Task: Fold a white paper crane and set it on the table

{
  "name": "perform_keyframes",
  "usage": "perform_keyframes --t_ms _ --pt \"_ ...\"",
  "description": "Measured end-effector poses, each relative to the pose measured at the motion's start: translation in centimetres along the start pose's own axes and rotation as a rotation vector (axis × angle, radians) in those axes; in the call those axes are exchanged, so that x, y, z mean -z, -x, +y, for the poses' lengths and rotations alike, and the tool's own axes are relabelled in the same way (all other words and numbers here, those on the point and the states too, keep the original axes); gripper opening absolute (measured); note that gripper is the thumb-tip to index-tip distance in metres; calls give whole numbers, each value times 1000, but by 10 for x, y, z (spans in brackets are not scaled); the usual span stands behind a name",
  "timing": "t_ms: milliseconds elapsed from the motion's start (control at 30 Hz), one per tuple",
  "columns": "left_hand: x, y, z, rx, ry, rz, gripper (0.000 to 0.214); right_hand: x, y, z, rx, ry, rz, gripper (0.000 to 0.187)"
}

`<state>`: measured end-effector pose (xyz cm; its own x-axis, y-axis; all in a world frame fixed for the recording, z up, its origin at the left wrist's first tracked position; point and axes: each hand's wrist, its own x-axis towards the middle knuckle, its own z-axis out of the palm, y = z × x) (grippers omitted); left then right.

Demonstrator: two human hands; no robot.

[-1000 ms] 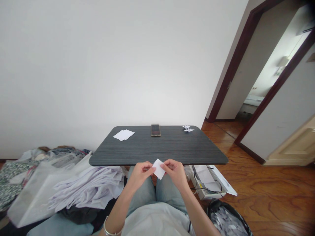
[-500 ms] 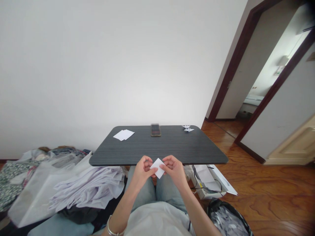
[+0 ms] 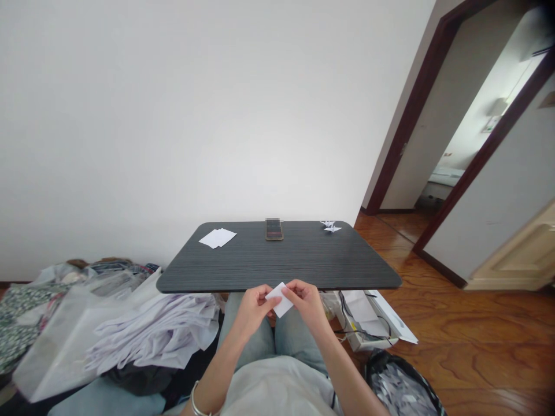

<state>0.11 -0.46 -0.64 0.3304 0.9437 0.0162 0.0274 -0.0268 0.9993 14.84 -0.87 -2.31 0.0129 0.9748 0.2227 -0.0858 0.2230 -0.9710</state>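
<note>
A small folded white paper (image 3: 280, 299) is held between both my hands, just in front of the near edge of the dark table (image 3: 281, 260) and above my lap. My left hand (image 3: 254, 309) pinches its left side with fingers curled. My right hand (image 3: 306, 301) pinches its right side from above. On the table's far edge lie loose white paper sheets (image 3: 217, 237), a phone (image 3: 273, 229) and folded paper cranes (image 3: 331, 226).
White plastic bags and clothes (image 3: 113, 329) are piled on the left. Under the table's right side lie papers and a box (image 3: 373, 323), with a black bin of paper scraps (image 3: 401, 387) nearer. Wooden floor and an open doorway (image 3: 472, 150) are to the right.
Both hands keep hold of the paper and have shifted slightly; the fingers have moved closer together over the paper, which looks a little smaller and turned.
</note>
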Motion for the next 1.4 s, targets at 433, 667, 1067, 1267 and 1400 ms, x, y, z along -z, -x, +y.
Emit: perform_keyframes --t_ms 433,667,1067,1267,1400 --pt "1 2 5 -91 -109 -36 30 -2 1 0 -12 -99 -11 25" --pt "2 4 6 -96 -104 -79 30 -4 3 0 -27 -205 -19 27" --pt "-4 6 8 -110 -133 -8 28 -5 6 -9 11 -73 34 27" --pt "-3 5 11 -174 -64 86 24 -3 6 -10 46 -47 2 25" --pt "-4 5 11 -221 18 150 23 -2 5 -8 52 -25 -15 20"
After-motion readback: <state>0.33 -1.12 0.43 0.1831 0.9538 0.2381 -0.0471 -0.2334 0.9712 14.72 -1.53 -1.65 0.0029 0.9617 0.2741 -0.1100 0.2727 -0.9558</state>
